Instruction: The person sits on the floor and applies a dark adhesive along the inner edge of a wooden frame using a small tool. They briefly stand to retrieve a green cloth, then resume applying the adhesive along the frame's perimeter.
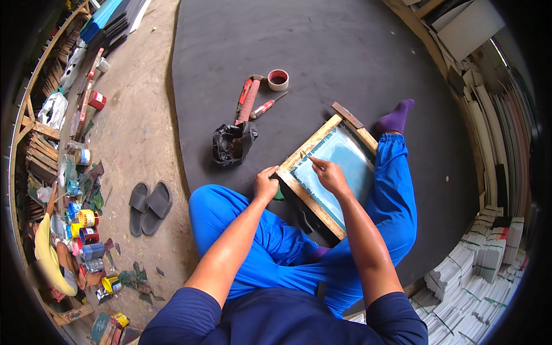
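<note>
A wooden screen-printing frame (313, 204) with pale blue mesh (351, 158) and a ragged teal border lies tilted across my lap, between my bent legs. My left hand (266, 184) is closed around its left corner. Over the frame's upper left edge, my right hand (329, 175) is closed in a pinch. A small thin piece (303, 154) shows near its fingertips; I cannot make out what it is or whether the fingers hold it. A short dark-edged strip of wood (347, 115) sits at the frame's far corner.
Ahead on the black mat (322, 46) are a black plastic bag (233, 144), a hammer (248, 100), a red cutter (244, 92), a screwdriver (268, 106) and a tape roll (278, 80). Slippers (150, 208) and paint cans (88, 218) lie left, near another person (52, 256). Paper stacks (460, 287) stand right.
</note>
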Tool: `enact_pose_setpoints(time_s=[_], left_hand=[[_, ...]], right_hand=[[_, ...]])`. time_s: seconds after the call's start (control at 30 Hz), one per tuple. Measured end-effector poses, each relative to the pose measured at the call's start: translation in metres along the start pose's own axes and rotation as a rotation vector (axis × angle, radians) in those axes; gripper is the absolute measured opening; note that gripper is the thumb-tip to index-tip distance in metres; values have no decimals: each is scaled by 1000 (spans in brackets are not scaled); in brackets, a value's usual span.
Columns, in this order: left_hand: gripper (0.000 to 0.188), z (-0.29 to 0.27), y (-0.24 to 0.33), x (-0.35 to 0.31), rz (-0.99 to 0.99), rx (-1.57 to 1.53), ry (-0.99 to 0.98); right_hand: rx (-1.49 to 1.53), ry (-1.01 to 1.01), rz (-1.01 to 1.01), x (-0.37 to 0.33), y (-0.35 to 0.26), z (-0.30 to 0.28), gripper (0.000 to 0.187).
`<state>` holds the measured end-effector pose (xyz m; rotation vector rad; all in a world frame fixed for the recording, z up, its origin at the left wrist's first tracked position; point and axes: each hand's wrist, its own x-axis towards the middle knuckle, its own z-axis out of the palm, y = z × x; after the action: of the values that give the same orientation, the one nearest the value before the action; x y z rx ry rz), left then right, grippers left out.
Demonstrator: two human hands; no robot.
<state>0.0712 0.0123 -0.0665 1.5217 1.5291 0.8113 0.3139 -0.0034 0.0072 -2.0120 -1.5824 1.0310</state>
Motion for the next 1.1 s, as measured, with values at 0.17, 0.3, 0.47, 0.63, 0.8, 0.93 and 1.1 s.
enact_pose_setpoints(time_s=[0.17, 0.3, 0.47, 0.63, 0.8, 0.93, 1.1], left_hand=[[51, -4, 2, 0, -16, -27, -26], [50, -5, 4, 1, -37, -34, -36], [50, -6, 4, 2, -49, -38, -31], [50, -2, 4, 2, -26, -19, -33], [49, 4, -6, 5, -36, -39, -6], [49, 5, -1, 4, -61, -65, -22], [49, -1, 1, 4, -41, -37, -19]], right_hand=[[-65, 25, 43, -6, -19, -2, 34], [-170, 38, 44, -7, -35, -6, 34], [-321, 30, 64, -8, -66, -10, 38], [-497, -75, 163, 1, -90, -1, 39], [-156, 27, 143, 5, -61, 12, 36], [24, 84, 25, 1, -11, 21, 38], [-113, 117, 62, -15, -28, 23, 39]])
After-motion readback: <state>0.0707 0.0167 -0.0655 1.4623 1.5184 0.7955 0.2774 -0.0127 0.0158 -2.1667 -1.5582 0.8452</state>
